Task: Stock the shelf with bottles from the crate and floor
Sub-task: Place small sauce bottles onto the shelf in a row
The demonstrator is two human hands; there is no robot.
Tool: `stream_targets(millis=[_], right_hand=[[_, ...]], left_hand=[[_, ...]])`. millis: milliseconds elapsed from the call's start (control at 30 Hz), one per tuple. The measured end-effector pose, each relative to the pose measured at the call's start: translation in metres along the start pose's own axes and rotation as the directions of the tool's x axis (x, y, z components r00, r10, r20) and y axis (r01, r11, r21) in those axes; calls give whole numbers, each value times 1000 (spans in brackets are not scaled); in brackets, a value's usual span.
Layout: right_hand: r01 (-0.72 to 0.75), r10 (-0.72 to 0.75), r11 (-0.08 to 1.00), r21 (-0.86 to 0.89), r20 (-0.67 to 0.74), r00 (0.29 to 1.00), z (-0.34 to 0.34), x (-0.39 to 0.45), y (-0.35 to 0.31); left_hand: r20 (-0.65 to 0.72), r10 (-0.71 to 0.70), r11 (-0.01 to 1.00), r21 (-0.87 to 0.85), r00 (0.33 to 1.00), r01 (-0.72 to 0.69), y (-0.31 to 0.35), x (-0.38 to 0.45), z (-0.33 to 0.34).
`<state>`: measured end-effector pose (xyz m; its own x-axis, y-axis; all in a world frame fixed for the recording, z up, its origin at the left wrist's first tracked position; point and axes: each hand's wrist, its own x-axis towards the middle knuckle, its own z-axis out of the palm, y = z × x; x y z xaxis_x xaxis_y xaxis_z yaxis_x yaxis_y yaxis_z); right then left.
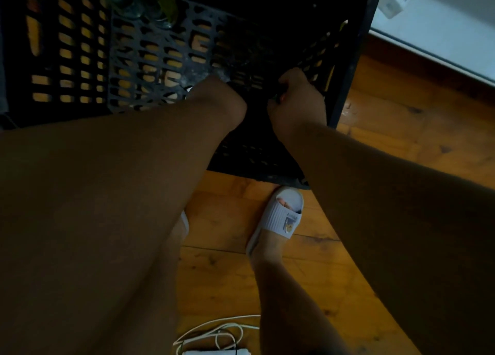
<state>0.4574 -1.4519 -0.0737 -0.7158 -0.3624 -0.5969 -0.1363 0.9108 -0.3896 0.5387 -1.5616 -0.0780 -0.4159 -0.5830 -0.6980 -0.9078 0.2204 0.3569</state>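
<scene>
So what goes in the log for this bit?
stage: reaching into crate | left hand: hidden | right hand: gripping something dark | bottles: far corner

the wooden floor of warm orange planks is the landmark here. on it stands a foot in a white ribbed slide sandal, toes showing at its open front and a small badge on the strap. a second white sandal shows only as a sliver on the floor, well apart from the first. white cables lie looped on the floor at its near edge, touching a white block cut off by the frame. a white unit borders the floor's far side.
</scene>
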Motion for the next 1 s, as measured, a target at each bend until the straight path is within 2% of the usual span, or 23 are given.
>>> stream_targets(millis=[67,133,233,300,400,533,600,700,833,933,1000], right_hand=[[-35,56,980,197,-105,993,7,-1,3],[-60,112,946,317,-149,982,15,-3,7],[-14,79,939,343,-177,981,31,0,6],[27,46,934,357,-192,980,37,9,5],[17,54,898,439,-148,987,37,16,0],[42,31,892,451,-153,988,13,-7,-8],[57,13,888,456,-149,989,-10,-33,-20],[97,-32,881,462,-147,989,-63,-82,-49],[122,-72,889,442,-127,989,-158,-153,-96],[133,-87,851,508,-113,990,-238,-213,-134],[136,-88,806,576,-112,990,-287,-255,-158]], left_hand=[[-28,14,999,50,1000,-12,-2,0,-4],[-60,66,998,15,996,-65,-7,0,-5],[-107,90,990,-102,990,-101,-20,1,1],[-87,120,973,-189,989,-135,-24,11,9],[-103,208,948,-222,973,-227,-19,23,18],[-174,203,951,-201,964,-237,-15,9,1],[-199,231,944,-189,952,-269,-8,-17,-23],[-212,190,942,-236,959,-239,16,-72,-77],[-294,257,919,-219,921,-327,65,-172,-168],[-313,249,895,-286,916,-341,104,-247,-235],[-350,204,824,-444,915,-353,125,-293,-276]])
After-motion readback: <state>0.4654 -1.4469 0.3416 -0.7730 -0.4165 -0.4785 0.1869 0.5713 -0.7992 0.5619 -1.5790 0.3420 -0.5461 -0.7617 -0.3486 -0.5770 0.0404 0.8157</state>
